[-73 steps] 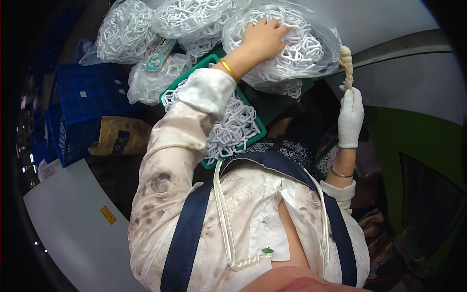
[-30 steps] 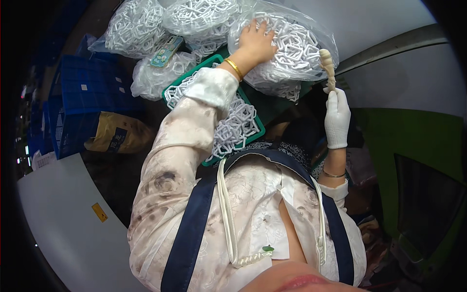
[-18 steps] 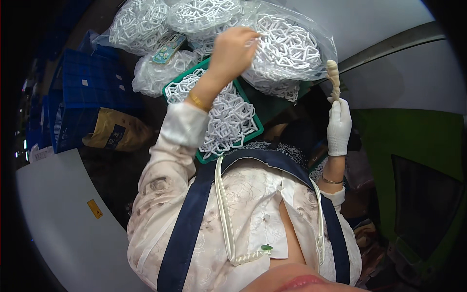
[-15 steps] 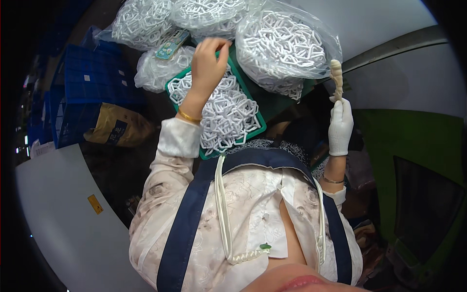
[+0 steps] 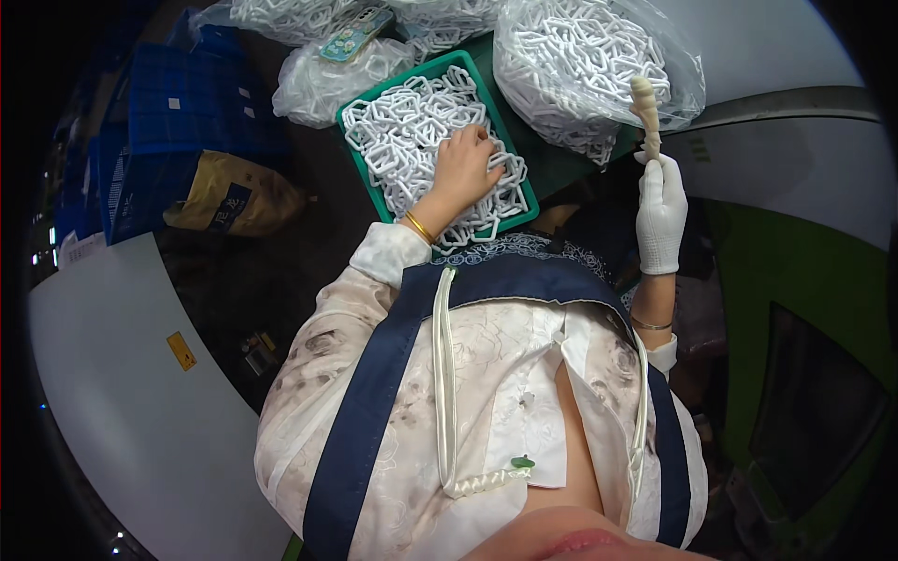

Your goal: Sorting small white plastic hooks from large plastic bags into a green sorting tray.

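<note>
My left hand is bare and lies over a heap of white plastic links in a green tray. Its fingers are bent and touch the links, thumb held apart, with no link visibly lifted. To the right, my right hand wears a white glove and is raised beside the tray. Its closed fingers hold a beige, knobbly stick-like piece upright; where the fingers meet it is partly hidden.
A clear bag of white links stands behind the tray on the right. A smaller plastic bag carries a patterned phone-like object. At left are blue crates, a brown paper sack and a pale panel.
My left hand has come down from the tray's far edge onto the links nearer me. My right hand still holds the beige piece upright. The whole view has shifted slightly.
</note>
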`<state>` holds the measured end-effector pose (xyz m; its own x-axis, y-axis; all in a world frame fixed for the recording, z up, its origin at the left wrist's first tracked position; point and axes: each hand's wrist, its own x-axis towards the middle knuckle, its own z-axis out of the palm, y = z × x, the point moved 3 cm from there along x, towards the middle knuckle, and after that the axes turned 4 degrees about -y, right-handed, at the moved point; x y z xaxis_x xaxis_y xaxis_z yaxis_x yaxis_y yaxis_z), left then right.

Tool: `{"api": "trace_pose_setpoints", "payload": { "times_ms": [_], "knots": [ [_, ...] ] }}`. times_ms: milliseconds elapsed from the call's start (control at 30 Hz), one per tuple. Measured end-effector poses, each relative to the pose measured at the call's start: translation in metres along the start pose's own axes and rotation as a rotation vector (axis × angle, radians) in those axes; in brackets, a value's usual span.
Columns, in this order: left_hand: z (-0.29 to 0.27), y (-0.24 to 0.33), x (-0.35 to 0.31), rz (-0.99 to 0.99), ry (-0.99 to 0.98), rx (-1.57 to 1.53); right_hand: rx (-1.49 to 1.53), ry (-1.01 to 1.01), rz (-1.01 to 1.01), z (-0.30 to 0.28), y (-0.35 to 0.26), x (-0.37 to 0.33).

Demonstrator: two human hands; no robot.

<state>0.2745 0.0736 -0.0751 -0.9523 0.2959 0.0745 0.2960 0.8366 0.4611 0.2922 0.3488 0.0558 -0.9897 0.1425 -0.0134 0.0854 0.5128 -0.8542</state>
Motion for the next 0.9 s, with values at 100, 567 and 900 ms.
{"api": "trace_pose_setpoints", "payload": {
  "times_ms": [100,567,900],
  "knots": [
    [0.002,-0.005,0.004,-0.02,-0.046,0.001,0.01,-0.009,-0.021,0.008,0.004,0.0],
    [-0.019,-0.062,0.023,-0.225,-0.097,-0.141,0.032,-0.059,-0.051,0.019,-0.004,-0.005],
    [-0.039,-0.081,0.014,-0.391,0.085,-0.755,0.052,-0.265,-0.011,0.039,-0.013,-0.01]
  ]
}}
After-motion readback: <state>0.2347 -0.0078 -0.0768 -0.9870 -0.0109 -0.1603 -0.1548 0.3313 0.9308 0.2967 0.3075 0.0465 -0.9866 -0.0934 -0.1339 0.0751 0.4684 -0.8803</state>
